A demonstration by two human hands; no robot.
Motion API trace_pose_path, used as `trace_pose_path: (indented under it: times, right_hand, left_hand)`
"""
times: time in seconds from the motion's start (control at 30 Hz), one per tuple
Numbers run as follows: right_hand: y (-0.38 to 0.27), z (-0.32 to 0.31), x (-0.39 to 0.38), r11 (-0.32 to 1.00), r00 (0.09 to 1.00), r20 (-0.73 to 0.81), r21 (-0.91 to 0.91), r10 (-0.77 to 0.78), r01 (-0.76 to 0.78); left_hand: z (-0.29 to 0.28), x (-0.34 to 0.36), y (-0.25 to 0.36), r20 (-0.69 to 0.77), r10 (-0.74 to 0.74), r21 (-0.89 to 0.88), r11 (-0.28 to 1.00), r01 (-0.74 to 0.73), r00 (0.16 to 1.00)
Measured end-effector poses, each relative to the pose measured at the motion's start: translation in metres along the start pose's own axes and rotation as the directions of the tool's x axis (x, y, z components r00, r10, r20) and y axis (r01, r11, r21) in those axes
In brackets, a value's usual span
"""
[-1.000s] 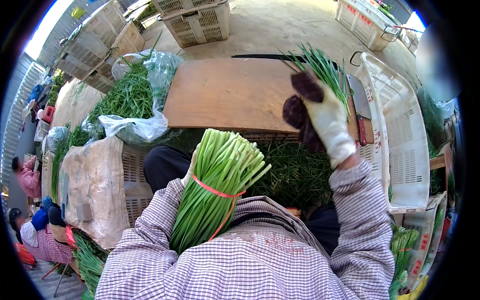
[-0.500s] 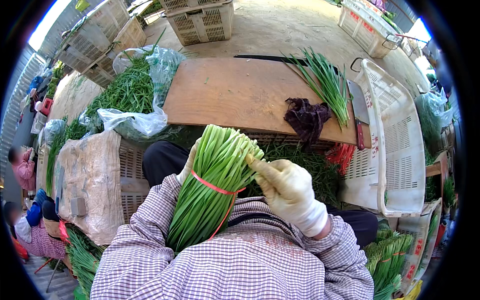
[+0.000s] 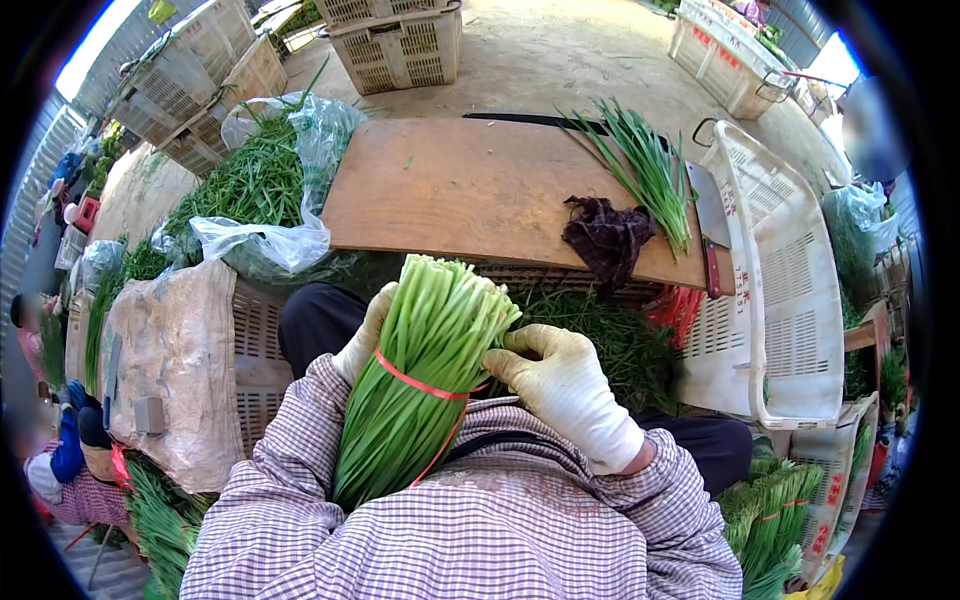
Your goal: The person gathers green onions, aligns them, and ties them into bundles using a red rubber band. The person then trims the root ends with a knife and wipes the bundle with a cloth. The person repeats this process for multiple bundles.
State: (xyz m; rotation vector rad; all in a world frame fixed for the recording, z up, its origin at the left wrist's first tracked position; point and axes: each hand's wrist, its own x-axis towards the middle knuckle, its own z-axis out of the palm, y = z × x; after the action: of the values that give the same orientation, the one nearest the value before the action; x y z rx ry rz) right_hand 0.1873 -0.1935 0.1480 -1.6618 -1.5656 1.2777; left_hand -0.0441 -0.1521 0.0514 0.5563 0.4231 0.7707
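Your left hand [image 3: 362, 335], in a pale glove, cupped the left side of the chive bundle [image 3: 415, 385], fingers curled against the stalks. Your right hand [image 3: 562, 385], gloved the same, closed on the bundle's right edge near the cut ends, thumb and fingers wrapped round a few stalks. The bundle stood tilted against your chest, pale cut ends up, bound by a red band [image 3: 425, 385] round its middle. Ahead lay the wooden worktop [image 3: 450, 190]; a dark purple rag [image 3: 607, 240] sat near its front right edge, loose chives [image 3: 645, 175] lay just behind, touching it, and a cleaver [image 3: 708, 225] rested at the right edge. A white plastic crate [image 3: 785, 290] stood on edge to the right, small red markings on its rim. A clear plastic bag of greens [image 3: 265, 190] slumped left of the worktop. A tan sack [image 3: 175, 365] covered a crate at your left. Tied bundles [image 3: 775, 515] lay low right, beside another red-marked crate. Pale empty crates [image 3: 400, 40] stood beyond on the concrete floor.
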Motion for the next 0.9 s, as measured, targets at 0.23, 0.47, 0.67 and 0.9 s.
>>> trace_pose_path:
  times: [0.23,0.47,0.67,0.9]
  right_hand:
    - [0.012,0.006,0.005,0.896,0.976,0.028,0.392,0.217,-0.211]
    - [0.041,-0.015,0.001,0.423,0.975,0.224,0.884,-0.009,-0.199]
    - [0.047,-0.073,-0.009,0.831,0.981,-0.186,0.553,0.047,0.064]
    - [0.031,-0.091,0.035,0.673,0.894,-0.218,0.596,-0.391,0.439]
  left_hand:
    - [0.028,-0.003,0.003,-0.144,-0.171,-0.03,0.985,0.168,0.975]
    - [0.031,-0.011,0.005,-0.146,-0.238,0.005,0.97,0.242,0.96]
    - [0.027,-0.013,0.015,-0.056,-0.251,0.076,0.964,0.255,0.966]
    - [0.083,0.011,0.041,-0.077,-0.382,0.47,0.8,0.372,0.921]
